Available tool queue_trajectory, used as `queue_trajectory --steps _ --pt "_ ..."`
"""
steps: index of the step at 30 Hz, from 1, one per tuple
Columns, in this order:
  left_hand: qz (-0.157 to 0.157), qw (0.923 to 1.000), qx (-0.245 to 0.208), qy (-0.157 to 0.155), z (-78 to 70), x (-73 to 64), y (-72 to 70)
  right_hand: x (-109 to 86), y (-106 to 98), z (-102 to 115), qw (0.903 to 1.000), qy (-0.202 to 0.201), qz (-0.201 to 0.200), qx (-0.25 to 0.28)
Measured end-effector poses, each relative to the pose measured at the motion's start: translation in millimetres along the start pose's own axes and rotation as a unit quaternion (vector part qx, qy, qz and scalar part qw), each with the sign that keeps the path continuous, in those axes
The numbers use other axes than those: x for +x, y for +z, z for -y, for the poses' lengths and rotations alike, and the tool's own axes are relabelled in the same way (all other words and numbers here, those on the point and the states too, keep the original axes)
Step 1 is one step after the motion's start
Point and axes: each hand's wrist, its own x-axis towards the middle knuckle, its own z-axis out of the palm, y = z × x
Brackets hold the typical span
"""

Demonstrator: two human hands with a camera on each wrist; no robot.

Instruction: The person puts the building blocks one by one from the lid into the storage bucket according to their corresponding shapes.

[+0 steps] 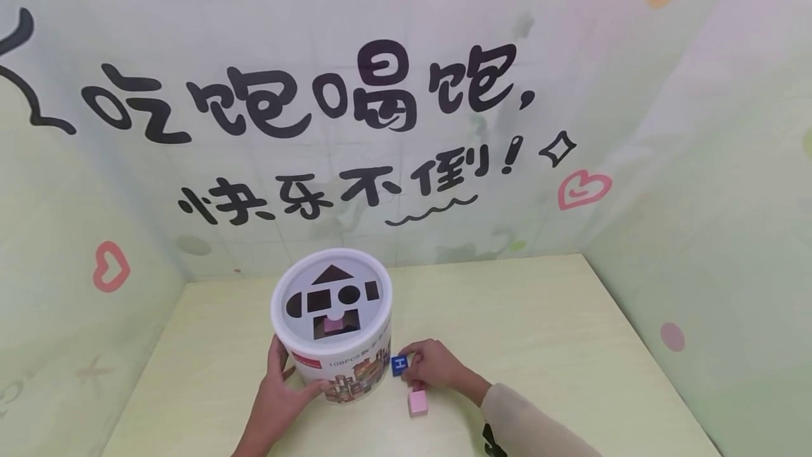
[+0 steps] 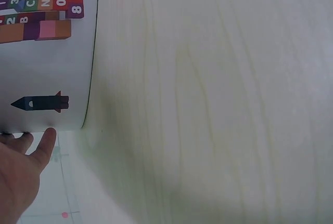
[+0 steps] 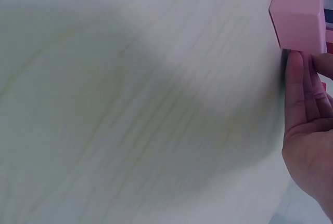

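A white round bucket stands on the table, its lid cut with shaped holes. Through the lowest hole a pink block shows. My left hand grips the bucket's near left side, thumb on the printed front; the left wrist view catches its fingers at the bucket's edge. Just right of the bucket, my right hand pinches a blue block marked H, which is hidden in the right wrist view. A pink cube sits on the table close by that hand's lower fingers.
Pale wood-look table spreads around the bucket. Printed walls enclose it behind and at both sides, the back wall with large black lettering. A dark object shows under the right sleeve.
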Motion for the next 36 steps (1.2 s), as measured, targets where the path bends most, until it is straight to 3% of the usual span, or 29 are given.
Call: queue_trajectory --steps 4,12,24,36 --pt "-0.001 1.0000 -0.001 0.002 -0.2 -0.7 -0.3 0.2 -4 4 0.9999 -0.012 0.003 0.006" --pt "-0.003 1.0000 0.004 0.004 1.3 -1.1 0.2 -1.4 -11 21 0.9979 -0.052 -0.024 -0.032" --pt "0.002 1.0000 0.005 0.007 -0.7 0.6 -0.7 -6.0 -24 44 0.9968 -0.065 -0.035 0.032" --pt "0.003 1.0000 0.001 -0.002 -1.2 0.1 -0.8 -31.1 -39 101 0.9944 -0.076 -0.052 0.052"
